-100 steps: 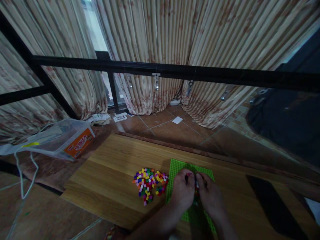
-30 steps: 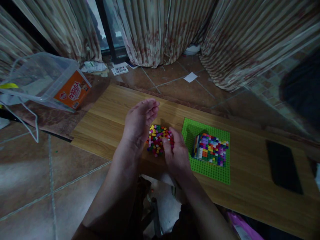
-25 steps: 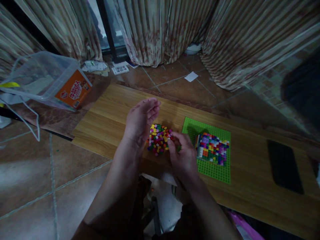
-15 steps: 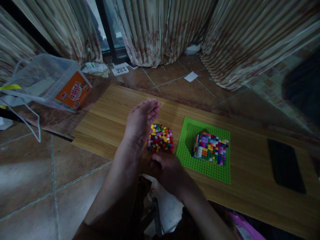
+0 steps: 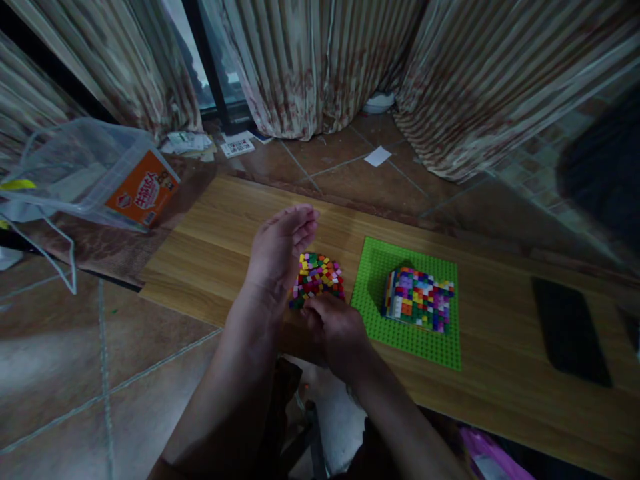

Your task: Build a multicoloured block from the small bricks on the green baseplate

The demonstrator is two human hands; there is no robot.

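Note:
A pile of small coloured bricks [image 5: 320, 275] lies on a wooden board [image 5: 210, 253]. My right hand [image 5: 337, 330] rests knuckles up at the pile's near edge. Its fingers are curled down against the nearest bricks, and whatever they pinch is hidden. My bare foot [image 5: 277, 250] lies on the board just left of the pile, toes pointing away. To the right, a block of stacked multicoloured bricks [image 5: 419, 298] stands on a green baseplate [image 5: 375, 267]. My left hand does not show.
A clear plastic tub with an orange label [image 5: 143, 190] lies on its side at the left. A dark flat slab [image 5: 567, 330] sits on the board's right end. Curtains [image 5: 450, 80] hang behind, and papers [image 5: 235, 145] lie on the tiled floor.
My right hand pulled back from the pile to the board's near edge, then came forward to the pile's near side. The foot stayed put. Earlier, both hands were on the baseplate.

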